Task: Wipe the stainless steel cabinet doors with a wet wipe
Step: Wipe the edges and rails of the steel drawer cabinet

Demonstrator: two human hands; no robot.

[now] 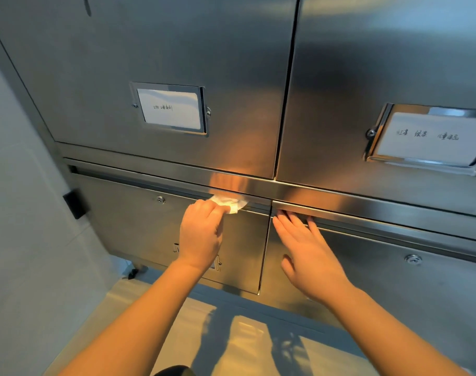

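A stainless steel cabinet fills the head view, with two upper doors and two lower doors. My left hand [201,234] is closed on a crumpled white wet wipe [230,202] and presses it against the top edge of the lower left door [128,226], just under the horizontal rail [258,187]. My right hand [310,253] lies flat with fingers spread on the lower right door [394,289], its fingertips at that door's top lip. It holds nothing.
Each upper door carries a framed paper label, one on the left [170,108] and one on the right [432,138]. Small locks sit on the lower doors [160,199]. A pale wall [22,213] with a black box stands at left. Light floor lies below.
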